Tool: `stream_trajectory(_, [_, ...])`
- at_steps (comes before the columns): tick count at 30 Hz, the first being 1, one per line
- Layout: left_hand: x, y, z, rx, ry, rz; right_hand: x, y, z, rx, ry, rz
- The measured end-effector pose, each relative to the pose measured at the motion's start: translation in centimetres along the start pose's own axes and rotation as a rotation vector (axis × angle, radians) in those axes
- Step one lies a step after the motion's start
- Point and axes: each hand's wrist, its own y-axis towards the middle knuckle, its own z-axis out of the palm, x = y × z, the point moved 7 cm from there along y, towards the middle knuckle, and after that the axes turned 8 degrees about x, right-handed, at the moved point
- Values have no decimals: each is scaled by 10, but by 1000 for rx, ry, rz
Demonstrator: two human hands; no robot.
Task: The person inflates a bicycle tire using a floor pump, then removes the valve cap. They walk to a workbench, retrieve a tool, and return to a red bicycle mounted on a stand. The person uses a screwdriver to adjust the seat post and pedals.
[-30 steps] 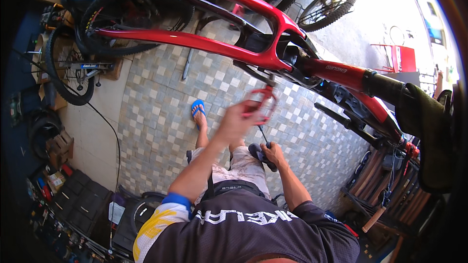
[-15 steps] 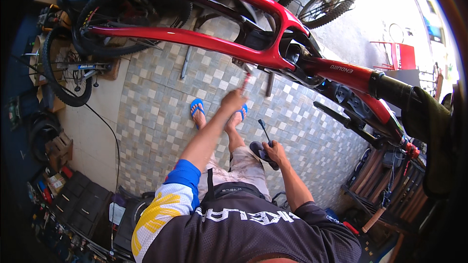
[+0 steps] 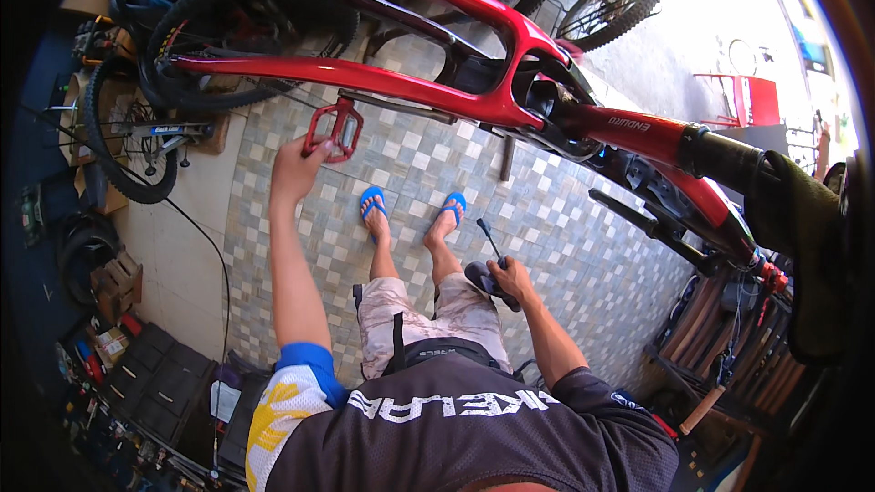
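Note:
A red bicycle frame (image 3: 365, 77) spans the space ahead of me. Its red flat pedal (image 3: 334, 130) hangs at the end of a dark crank arm (image 3: 401, 107), left of the middle. My left hand (image 3: 299, 167) grips the pedal's near edge, thumb on the red cage. Near my right knee, my right hand (image 3: 512, 278) is closed on a dark tool with a thin shaft (image 3: 491, 239) and a small black head. A dark rounded piece (image 3: 488, 282) shows beside those fingers; whether it belongs to the tool, I cannot tell.
Bicycle wheels (image 3: 164, 150) and a black cable (image 3: 205, 232) are at the left. A dark tool case (image 3: 159, 383) lies lower left. At the right stands a rack of long brown pieces (image 3: 720, 346). My feet in blue flip-flops (image 3: 374, 203) stand on the tiled floor.
My left hand has moved left with the pedal, and the crank arm has swung from pointing toward me to pointing left. My right hand stays in nearly the same place.

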Motion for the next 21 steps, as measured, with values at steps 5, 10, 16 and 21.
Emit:
stream_trajectory(5, [141, 67, 138, -31, 171, -156, 8, -6, -14, -9, -58, -11])
stream_trajectory(10, [41, 38, 306, 308, 137, -60, -17, -14, -11, -78, -37, -2])
stream_trajectory(16, [-108, -71, 225, 398, -320, 128, -31, -3, 9, -30, -3, -10])
stream_trajectory(21, [-56, -44, 17, -5, -140, 1, -23, 3, 10, -54, -18, -31])
